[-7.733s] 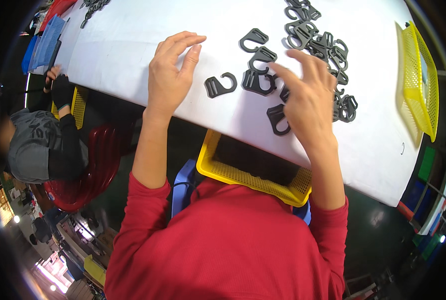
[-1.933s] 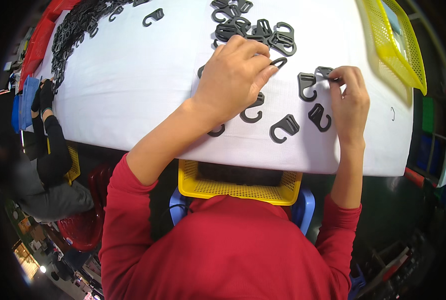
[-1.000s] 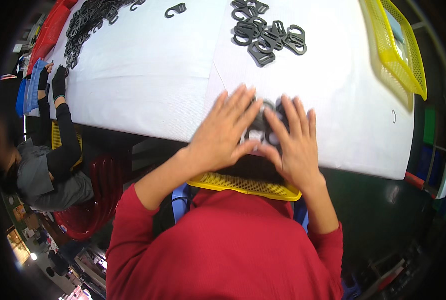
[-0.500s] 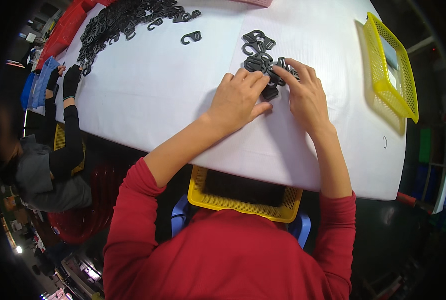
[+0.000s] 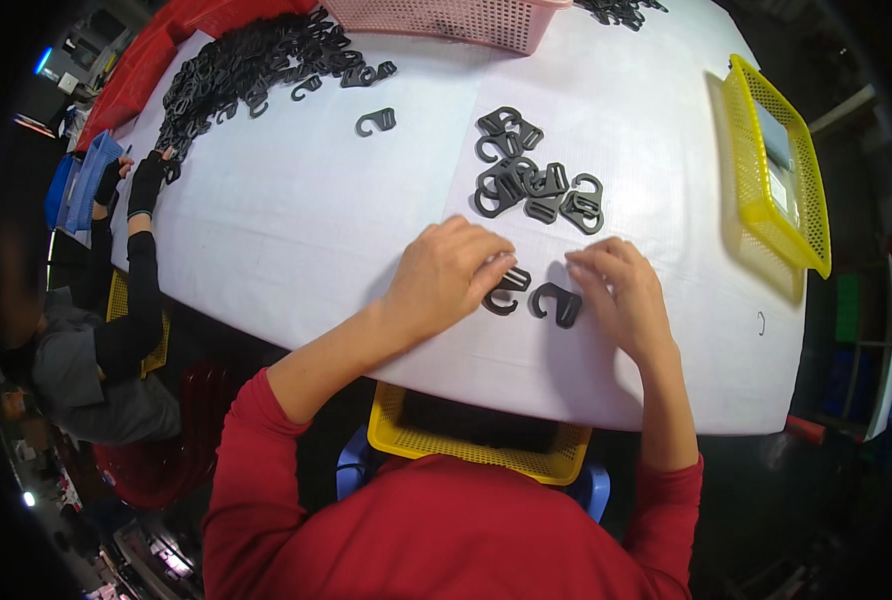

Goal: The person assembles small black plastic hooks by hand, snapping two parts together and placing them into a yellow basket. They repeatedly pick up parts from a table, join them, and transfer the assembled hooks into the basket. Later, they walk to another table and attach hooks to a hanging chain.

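Note:
My left hand (image 5: 448, 277) is closed, thumb and fingers together at the upper edge of a black plastic hook (image 5: 501, 303) low over the white table. Its fingers cover part of that hook. Just to the right, another black plastic hook (image 5: 564, 308) lies beside my right hand (image 5: 621, 295). The right hand's fingers are bent and slightly apart, with nothing seen between them. Beyond both hands is a small loose cluster of the same hooks (image 5: 546, 182), some overlapping.
A large heap of black hooks (image 5: 236, 75) lies at the far left, with one stray hook (image 5: 376, 122) nearer. A pink basket (image 5: 446, 22) stands at the back, a yellow basket (image 5: 781, 170) at right. Another yellow basket (image 5: 566, 455) is below the table edge. A co-worker's gloved hand (image 5: 146, 180) reaches the heap.
Both hands have drawn back toward me from the cluster, and two hooks now lie at them, near the table edge. The view has shifted, showing more of the pink basket.

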